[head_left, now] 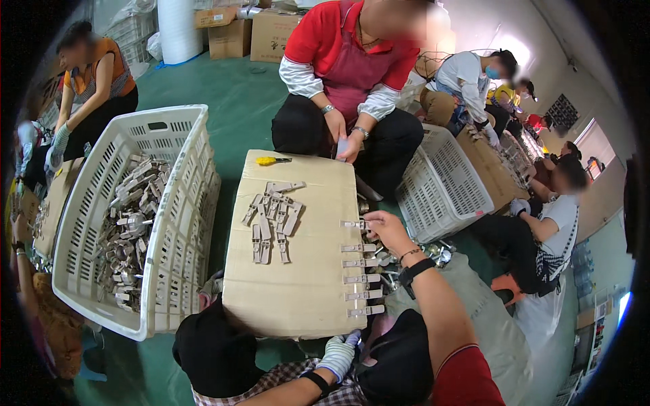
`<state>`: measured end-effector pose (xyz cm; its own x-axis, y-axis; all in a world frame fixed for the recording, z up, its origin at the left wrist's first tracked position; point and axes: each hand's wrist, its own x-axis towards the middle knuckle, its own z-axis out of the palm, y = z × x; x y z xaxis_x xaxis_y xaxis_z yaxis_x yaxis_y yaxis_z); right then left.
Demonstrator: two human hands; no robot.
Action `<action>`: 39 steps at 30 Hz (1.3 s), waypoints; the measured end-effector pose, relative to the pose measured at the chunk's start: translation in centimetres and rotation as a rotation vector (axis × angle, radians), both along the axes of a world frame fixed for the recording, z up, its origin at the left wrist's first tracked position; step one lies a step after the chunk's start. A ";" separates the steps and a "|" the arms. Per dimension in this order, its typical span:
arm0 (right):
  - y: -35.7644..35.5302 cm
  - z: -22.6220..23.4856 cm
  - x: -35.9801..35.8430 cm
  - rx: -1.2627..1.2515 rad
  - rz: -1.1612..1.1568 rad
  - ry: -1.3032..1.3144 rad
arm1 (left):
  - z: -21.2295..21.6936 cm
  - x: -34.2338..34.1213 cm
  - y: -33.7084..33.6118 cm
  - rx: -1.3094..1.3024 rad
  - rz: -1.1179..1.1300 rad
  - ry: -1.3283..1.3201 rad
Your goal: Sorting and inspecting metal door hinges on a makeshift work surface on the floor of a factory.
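My bare right hand (387,231) pinches the outer end of a grey-beige clip (355,224) at the right edge of a cardboard-topped board (298,298). Below it, several similar clips (359,263) sit in a row along that edge, their metal ends sticking out. My left hand (338,356), in a striped white glove, is low over my lap by the board's near edge. Its fingers are closed, and whatever they hold cannot be made out. A loose pile of grey-beige clips (272,218) lies on the board's upper middle, with a yellow-handled tool (272,160) near the far edge.
A white plastic crate (177,223) of metal clip parts stands at the left. Another white crate (447,189) is at the far right. Opposite me sits a person in red (338,61), hands at the board's far edge. A pale sack (474,325) lies beside my right arm.
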<state>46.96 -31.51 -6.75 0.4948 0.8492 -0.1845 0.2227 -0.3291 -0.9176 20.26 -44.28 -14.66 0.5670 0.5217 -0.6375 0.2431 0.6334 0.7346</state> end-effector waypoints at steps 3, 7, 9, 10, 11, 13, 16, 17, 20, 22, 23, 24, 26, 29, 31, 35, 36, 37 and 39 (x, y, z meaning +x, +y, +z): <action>-1.6 -2.0 1.9 0.029 -0.184 0.337 | -1.6 0.2 -0.6 -0.008 -0.011 -0.019; -1.2 -2.1 1.0 0.008 -0.282 0.425 | -1.9 -0.1 -0.4 -0.015 -0.029 0.007; -1.0 -3.7 1.5 -0.008 -0.272 0.357 | -1.9 0.1 -0.5 -0.011 -0.005 0.002; -0.8 -3.8 1.2 -0.005 -0.275 0.361 | -1.7 0.1 -0.5 -0.009 0.025 -0.004; -0.5 -4.0 0.6 0.007 -0.279 0.334 | -1.5 0.1 -0.4 -0.006 0.022 -0.001; -0.4 -5.2 1.1 0.061 -0.271 0.281 | -0.9 0.2 -0.3 0.015 0.019 -0.034; 0.0 -6.4 1.2 0.083 -0.272 0.288 | -2.4 0.2 -0.7 0.101 0.016 -0.022; 0.1 -6.6 1.1 0.082 -0.273 0.290 | -2.6 0.2 -0.8 0.101 0.016 -0.020; 0.1 -7.0 1.5 0.092 -0.307 0.285 | -2.0 0.2 -0.6 0.025 0.042 -0.075; 0.0 -7.1 1.8 0.022 -0.266 0.229 | -1.4 0.1 -0.3 0.036 -0.031 -0.032; 0.0 -7.1 1.8 0.022 -0.265 0.230 | -1.4 0.1 -0.3 0.036 -0.030 -0.031; 0.0 -7.1 1.8 0.022 -0.277 0.258 | -1.4 0.1 -0.3 -0.020 -0.009 -0.056; 0.2 -6.7 1.4 0.022 -0.284 0.288 | -1.7 0.0 -0.4 -0.074 0.018 -0.078; 0.0 -6.7 1.6 0.041 -0.328 0.339 | -2.1 0.1 -0.5 0.027 0.010 -0.078; 0.1 -7.1 1.9 0.032 -0.262 0.283 | -1.7 0.1 -0.4 0.009 -0.010 -0.040; 0.3 -7.1 1.7 0.035 -0.274 0.292 | -1.2 0.0 -0.2 -0.042 -0.032 0.002; 0.3 -7.0 1.6 0.034 -0.271 0.293 | -1.4 0.0 -0.2 -0.029 -0.033 0.004; 0.2 -7.1 1.7 0.031 -0.272 0.292 | -1.4 0.0 -0.2 -0.017 -0.037 0.003; 0.2 -7.2 1.8 0.041 -0.283 0.301 | -1.2 0.1 -0.2 -0.016 -0.046 0.013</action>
